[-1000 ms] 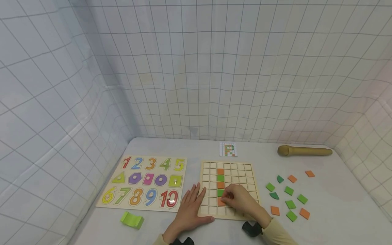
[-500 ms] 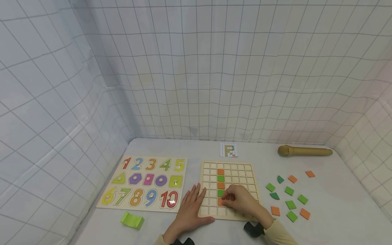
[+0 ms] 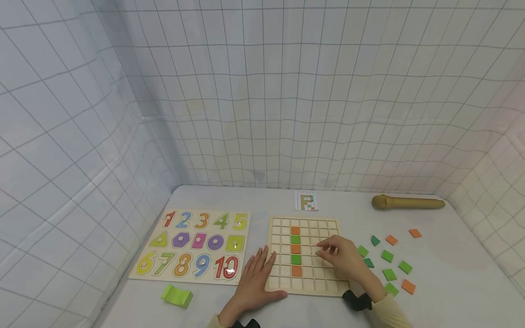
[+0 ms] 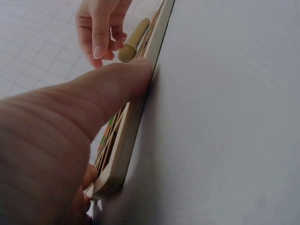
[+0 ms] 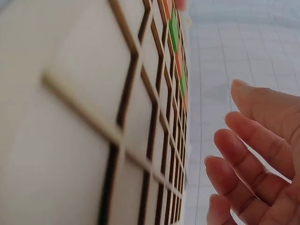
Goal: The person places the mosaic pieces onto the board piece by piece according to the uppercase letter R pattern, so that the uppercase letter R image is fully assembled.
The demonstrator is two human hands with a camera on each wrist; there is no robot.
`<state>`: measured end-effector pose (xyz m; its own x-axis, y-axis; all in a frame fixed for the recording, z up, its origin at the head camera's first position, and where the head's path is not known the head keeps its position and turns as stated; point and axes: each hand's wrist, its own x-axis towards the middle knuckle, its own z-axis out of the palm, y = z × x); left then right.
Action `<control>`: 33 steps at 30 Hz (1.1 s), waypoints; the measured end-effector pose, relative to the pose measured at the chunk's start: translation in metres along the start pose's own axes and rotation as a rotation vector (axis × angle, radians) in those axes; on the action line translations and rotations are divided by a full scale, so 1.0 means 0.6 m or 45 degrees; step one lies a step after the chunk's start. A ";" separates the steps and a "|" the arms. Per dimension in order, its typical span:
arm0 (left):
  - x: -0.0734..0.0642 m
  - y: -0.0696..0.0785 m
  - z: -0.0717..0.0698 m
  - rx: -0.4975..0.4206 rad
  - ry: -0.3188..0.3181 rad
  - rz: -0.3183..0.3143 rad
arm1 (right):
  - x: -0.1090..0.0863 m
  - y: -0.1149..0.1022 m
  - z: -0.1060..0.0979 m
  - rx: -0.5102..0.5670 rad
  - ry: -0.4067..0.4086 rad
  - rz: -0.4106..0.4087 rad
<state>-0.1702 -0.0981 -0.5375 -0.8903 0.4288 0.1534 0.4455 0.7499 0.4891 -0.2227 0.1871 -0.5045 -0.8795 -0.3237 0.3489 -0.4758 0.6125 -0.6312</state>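
A wooden grid board [image 3: 285, 284] lies in front of me, one column holding orange and green square tiles [image 3: 296, 259] in alternation. My left hand [image 3: 256, 282] rests spread at its front left corner. In the left wrist view the thumb [image 4: 117, 79] presses along the board's edge. Over the right half of the board hovers my right hand [image 3: 342, 258], its fingers loosely bent. The right wrist view shows nothing between its thumb [image 5: 262, 101] and fingers, which stand apart from the grid.
Loose green tiles [image 3: 387, 255], orange tiles [image 3: 408, 286] and dark green quarter-rounds [image 3: 375, 240] lie at the right. A brown microphone-shaped stick [image 3: 410, 202] and a pattern card [image 3: 306, 200] are behind. At left are a number puzzle [image 3: 207, 264] and a green block [image 3: 177, 295].
My right hand has let go of the lowest orange tile, now fully visible in its cell, and moved right and slightly up, away from it. The left hand has stayed put.
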 end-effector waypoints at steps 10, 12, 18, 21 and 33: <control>-0.002 0.000 -0.001 -0.003 -0.009 -0.006 | -0.020 0.038 -0.054 -0.172 0.257 0.073; -0.001 -0.001 -0.001 -0.004 -0.013 -0.008 | -0.024 0.043 -0.064 -0.195 0.282 0.083; -0.001 -0.001 0.000 0.001 -0.011 -0.008 | -0.034 0.057 -0.087 -0.183 0.290 0.215; -0.001 -0.001 0.000 -0.007 -0.009 -0.009 | -0.038 0.064 -0.093 -0.190 0.257 0.303; -0.001 0.001 -0.003 -0.024 -0.006 0.000 | -0.047 0.076 -0.102 -0.217 0.108 0.474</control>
<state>-0.1694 -0.0987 -0.5358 -0.8899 0.4309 0.1495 0.4434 0.7403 0.5053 -0.2188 0.2686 -0.5008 -0.9839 -0.0012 0.1787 -0.1107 0.7892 -0.6041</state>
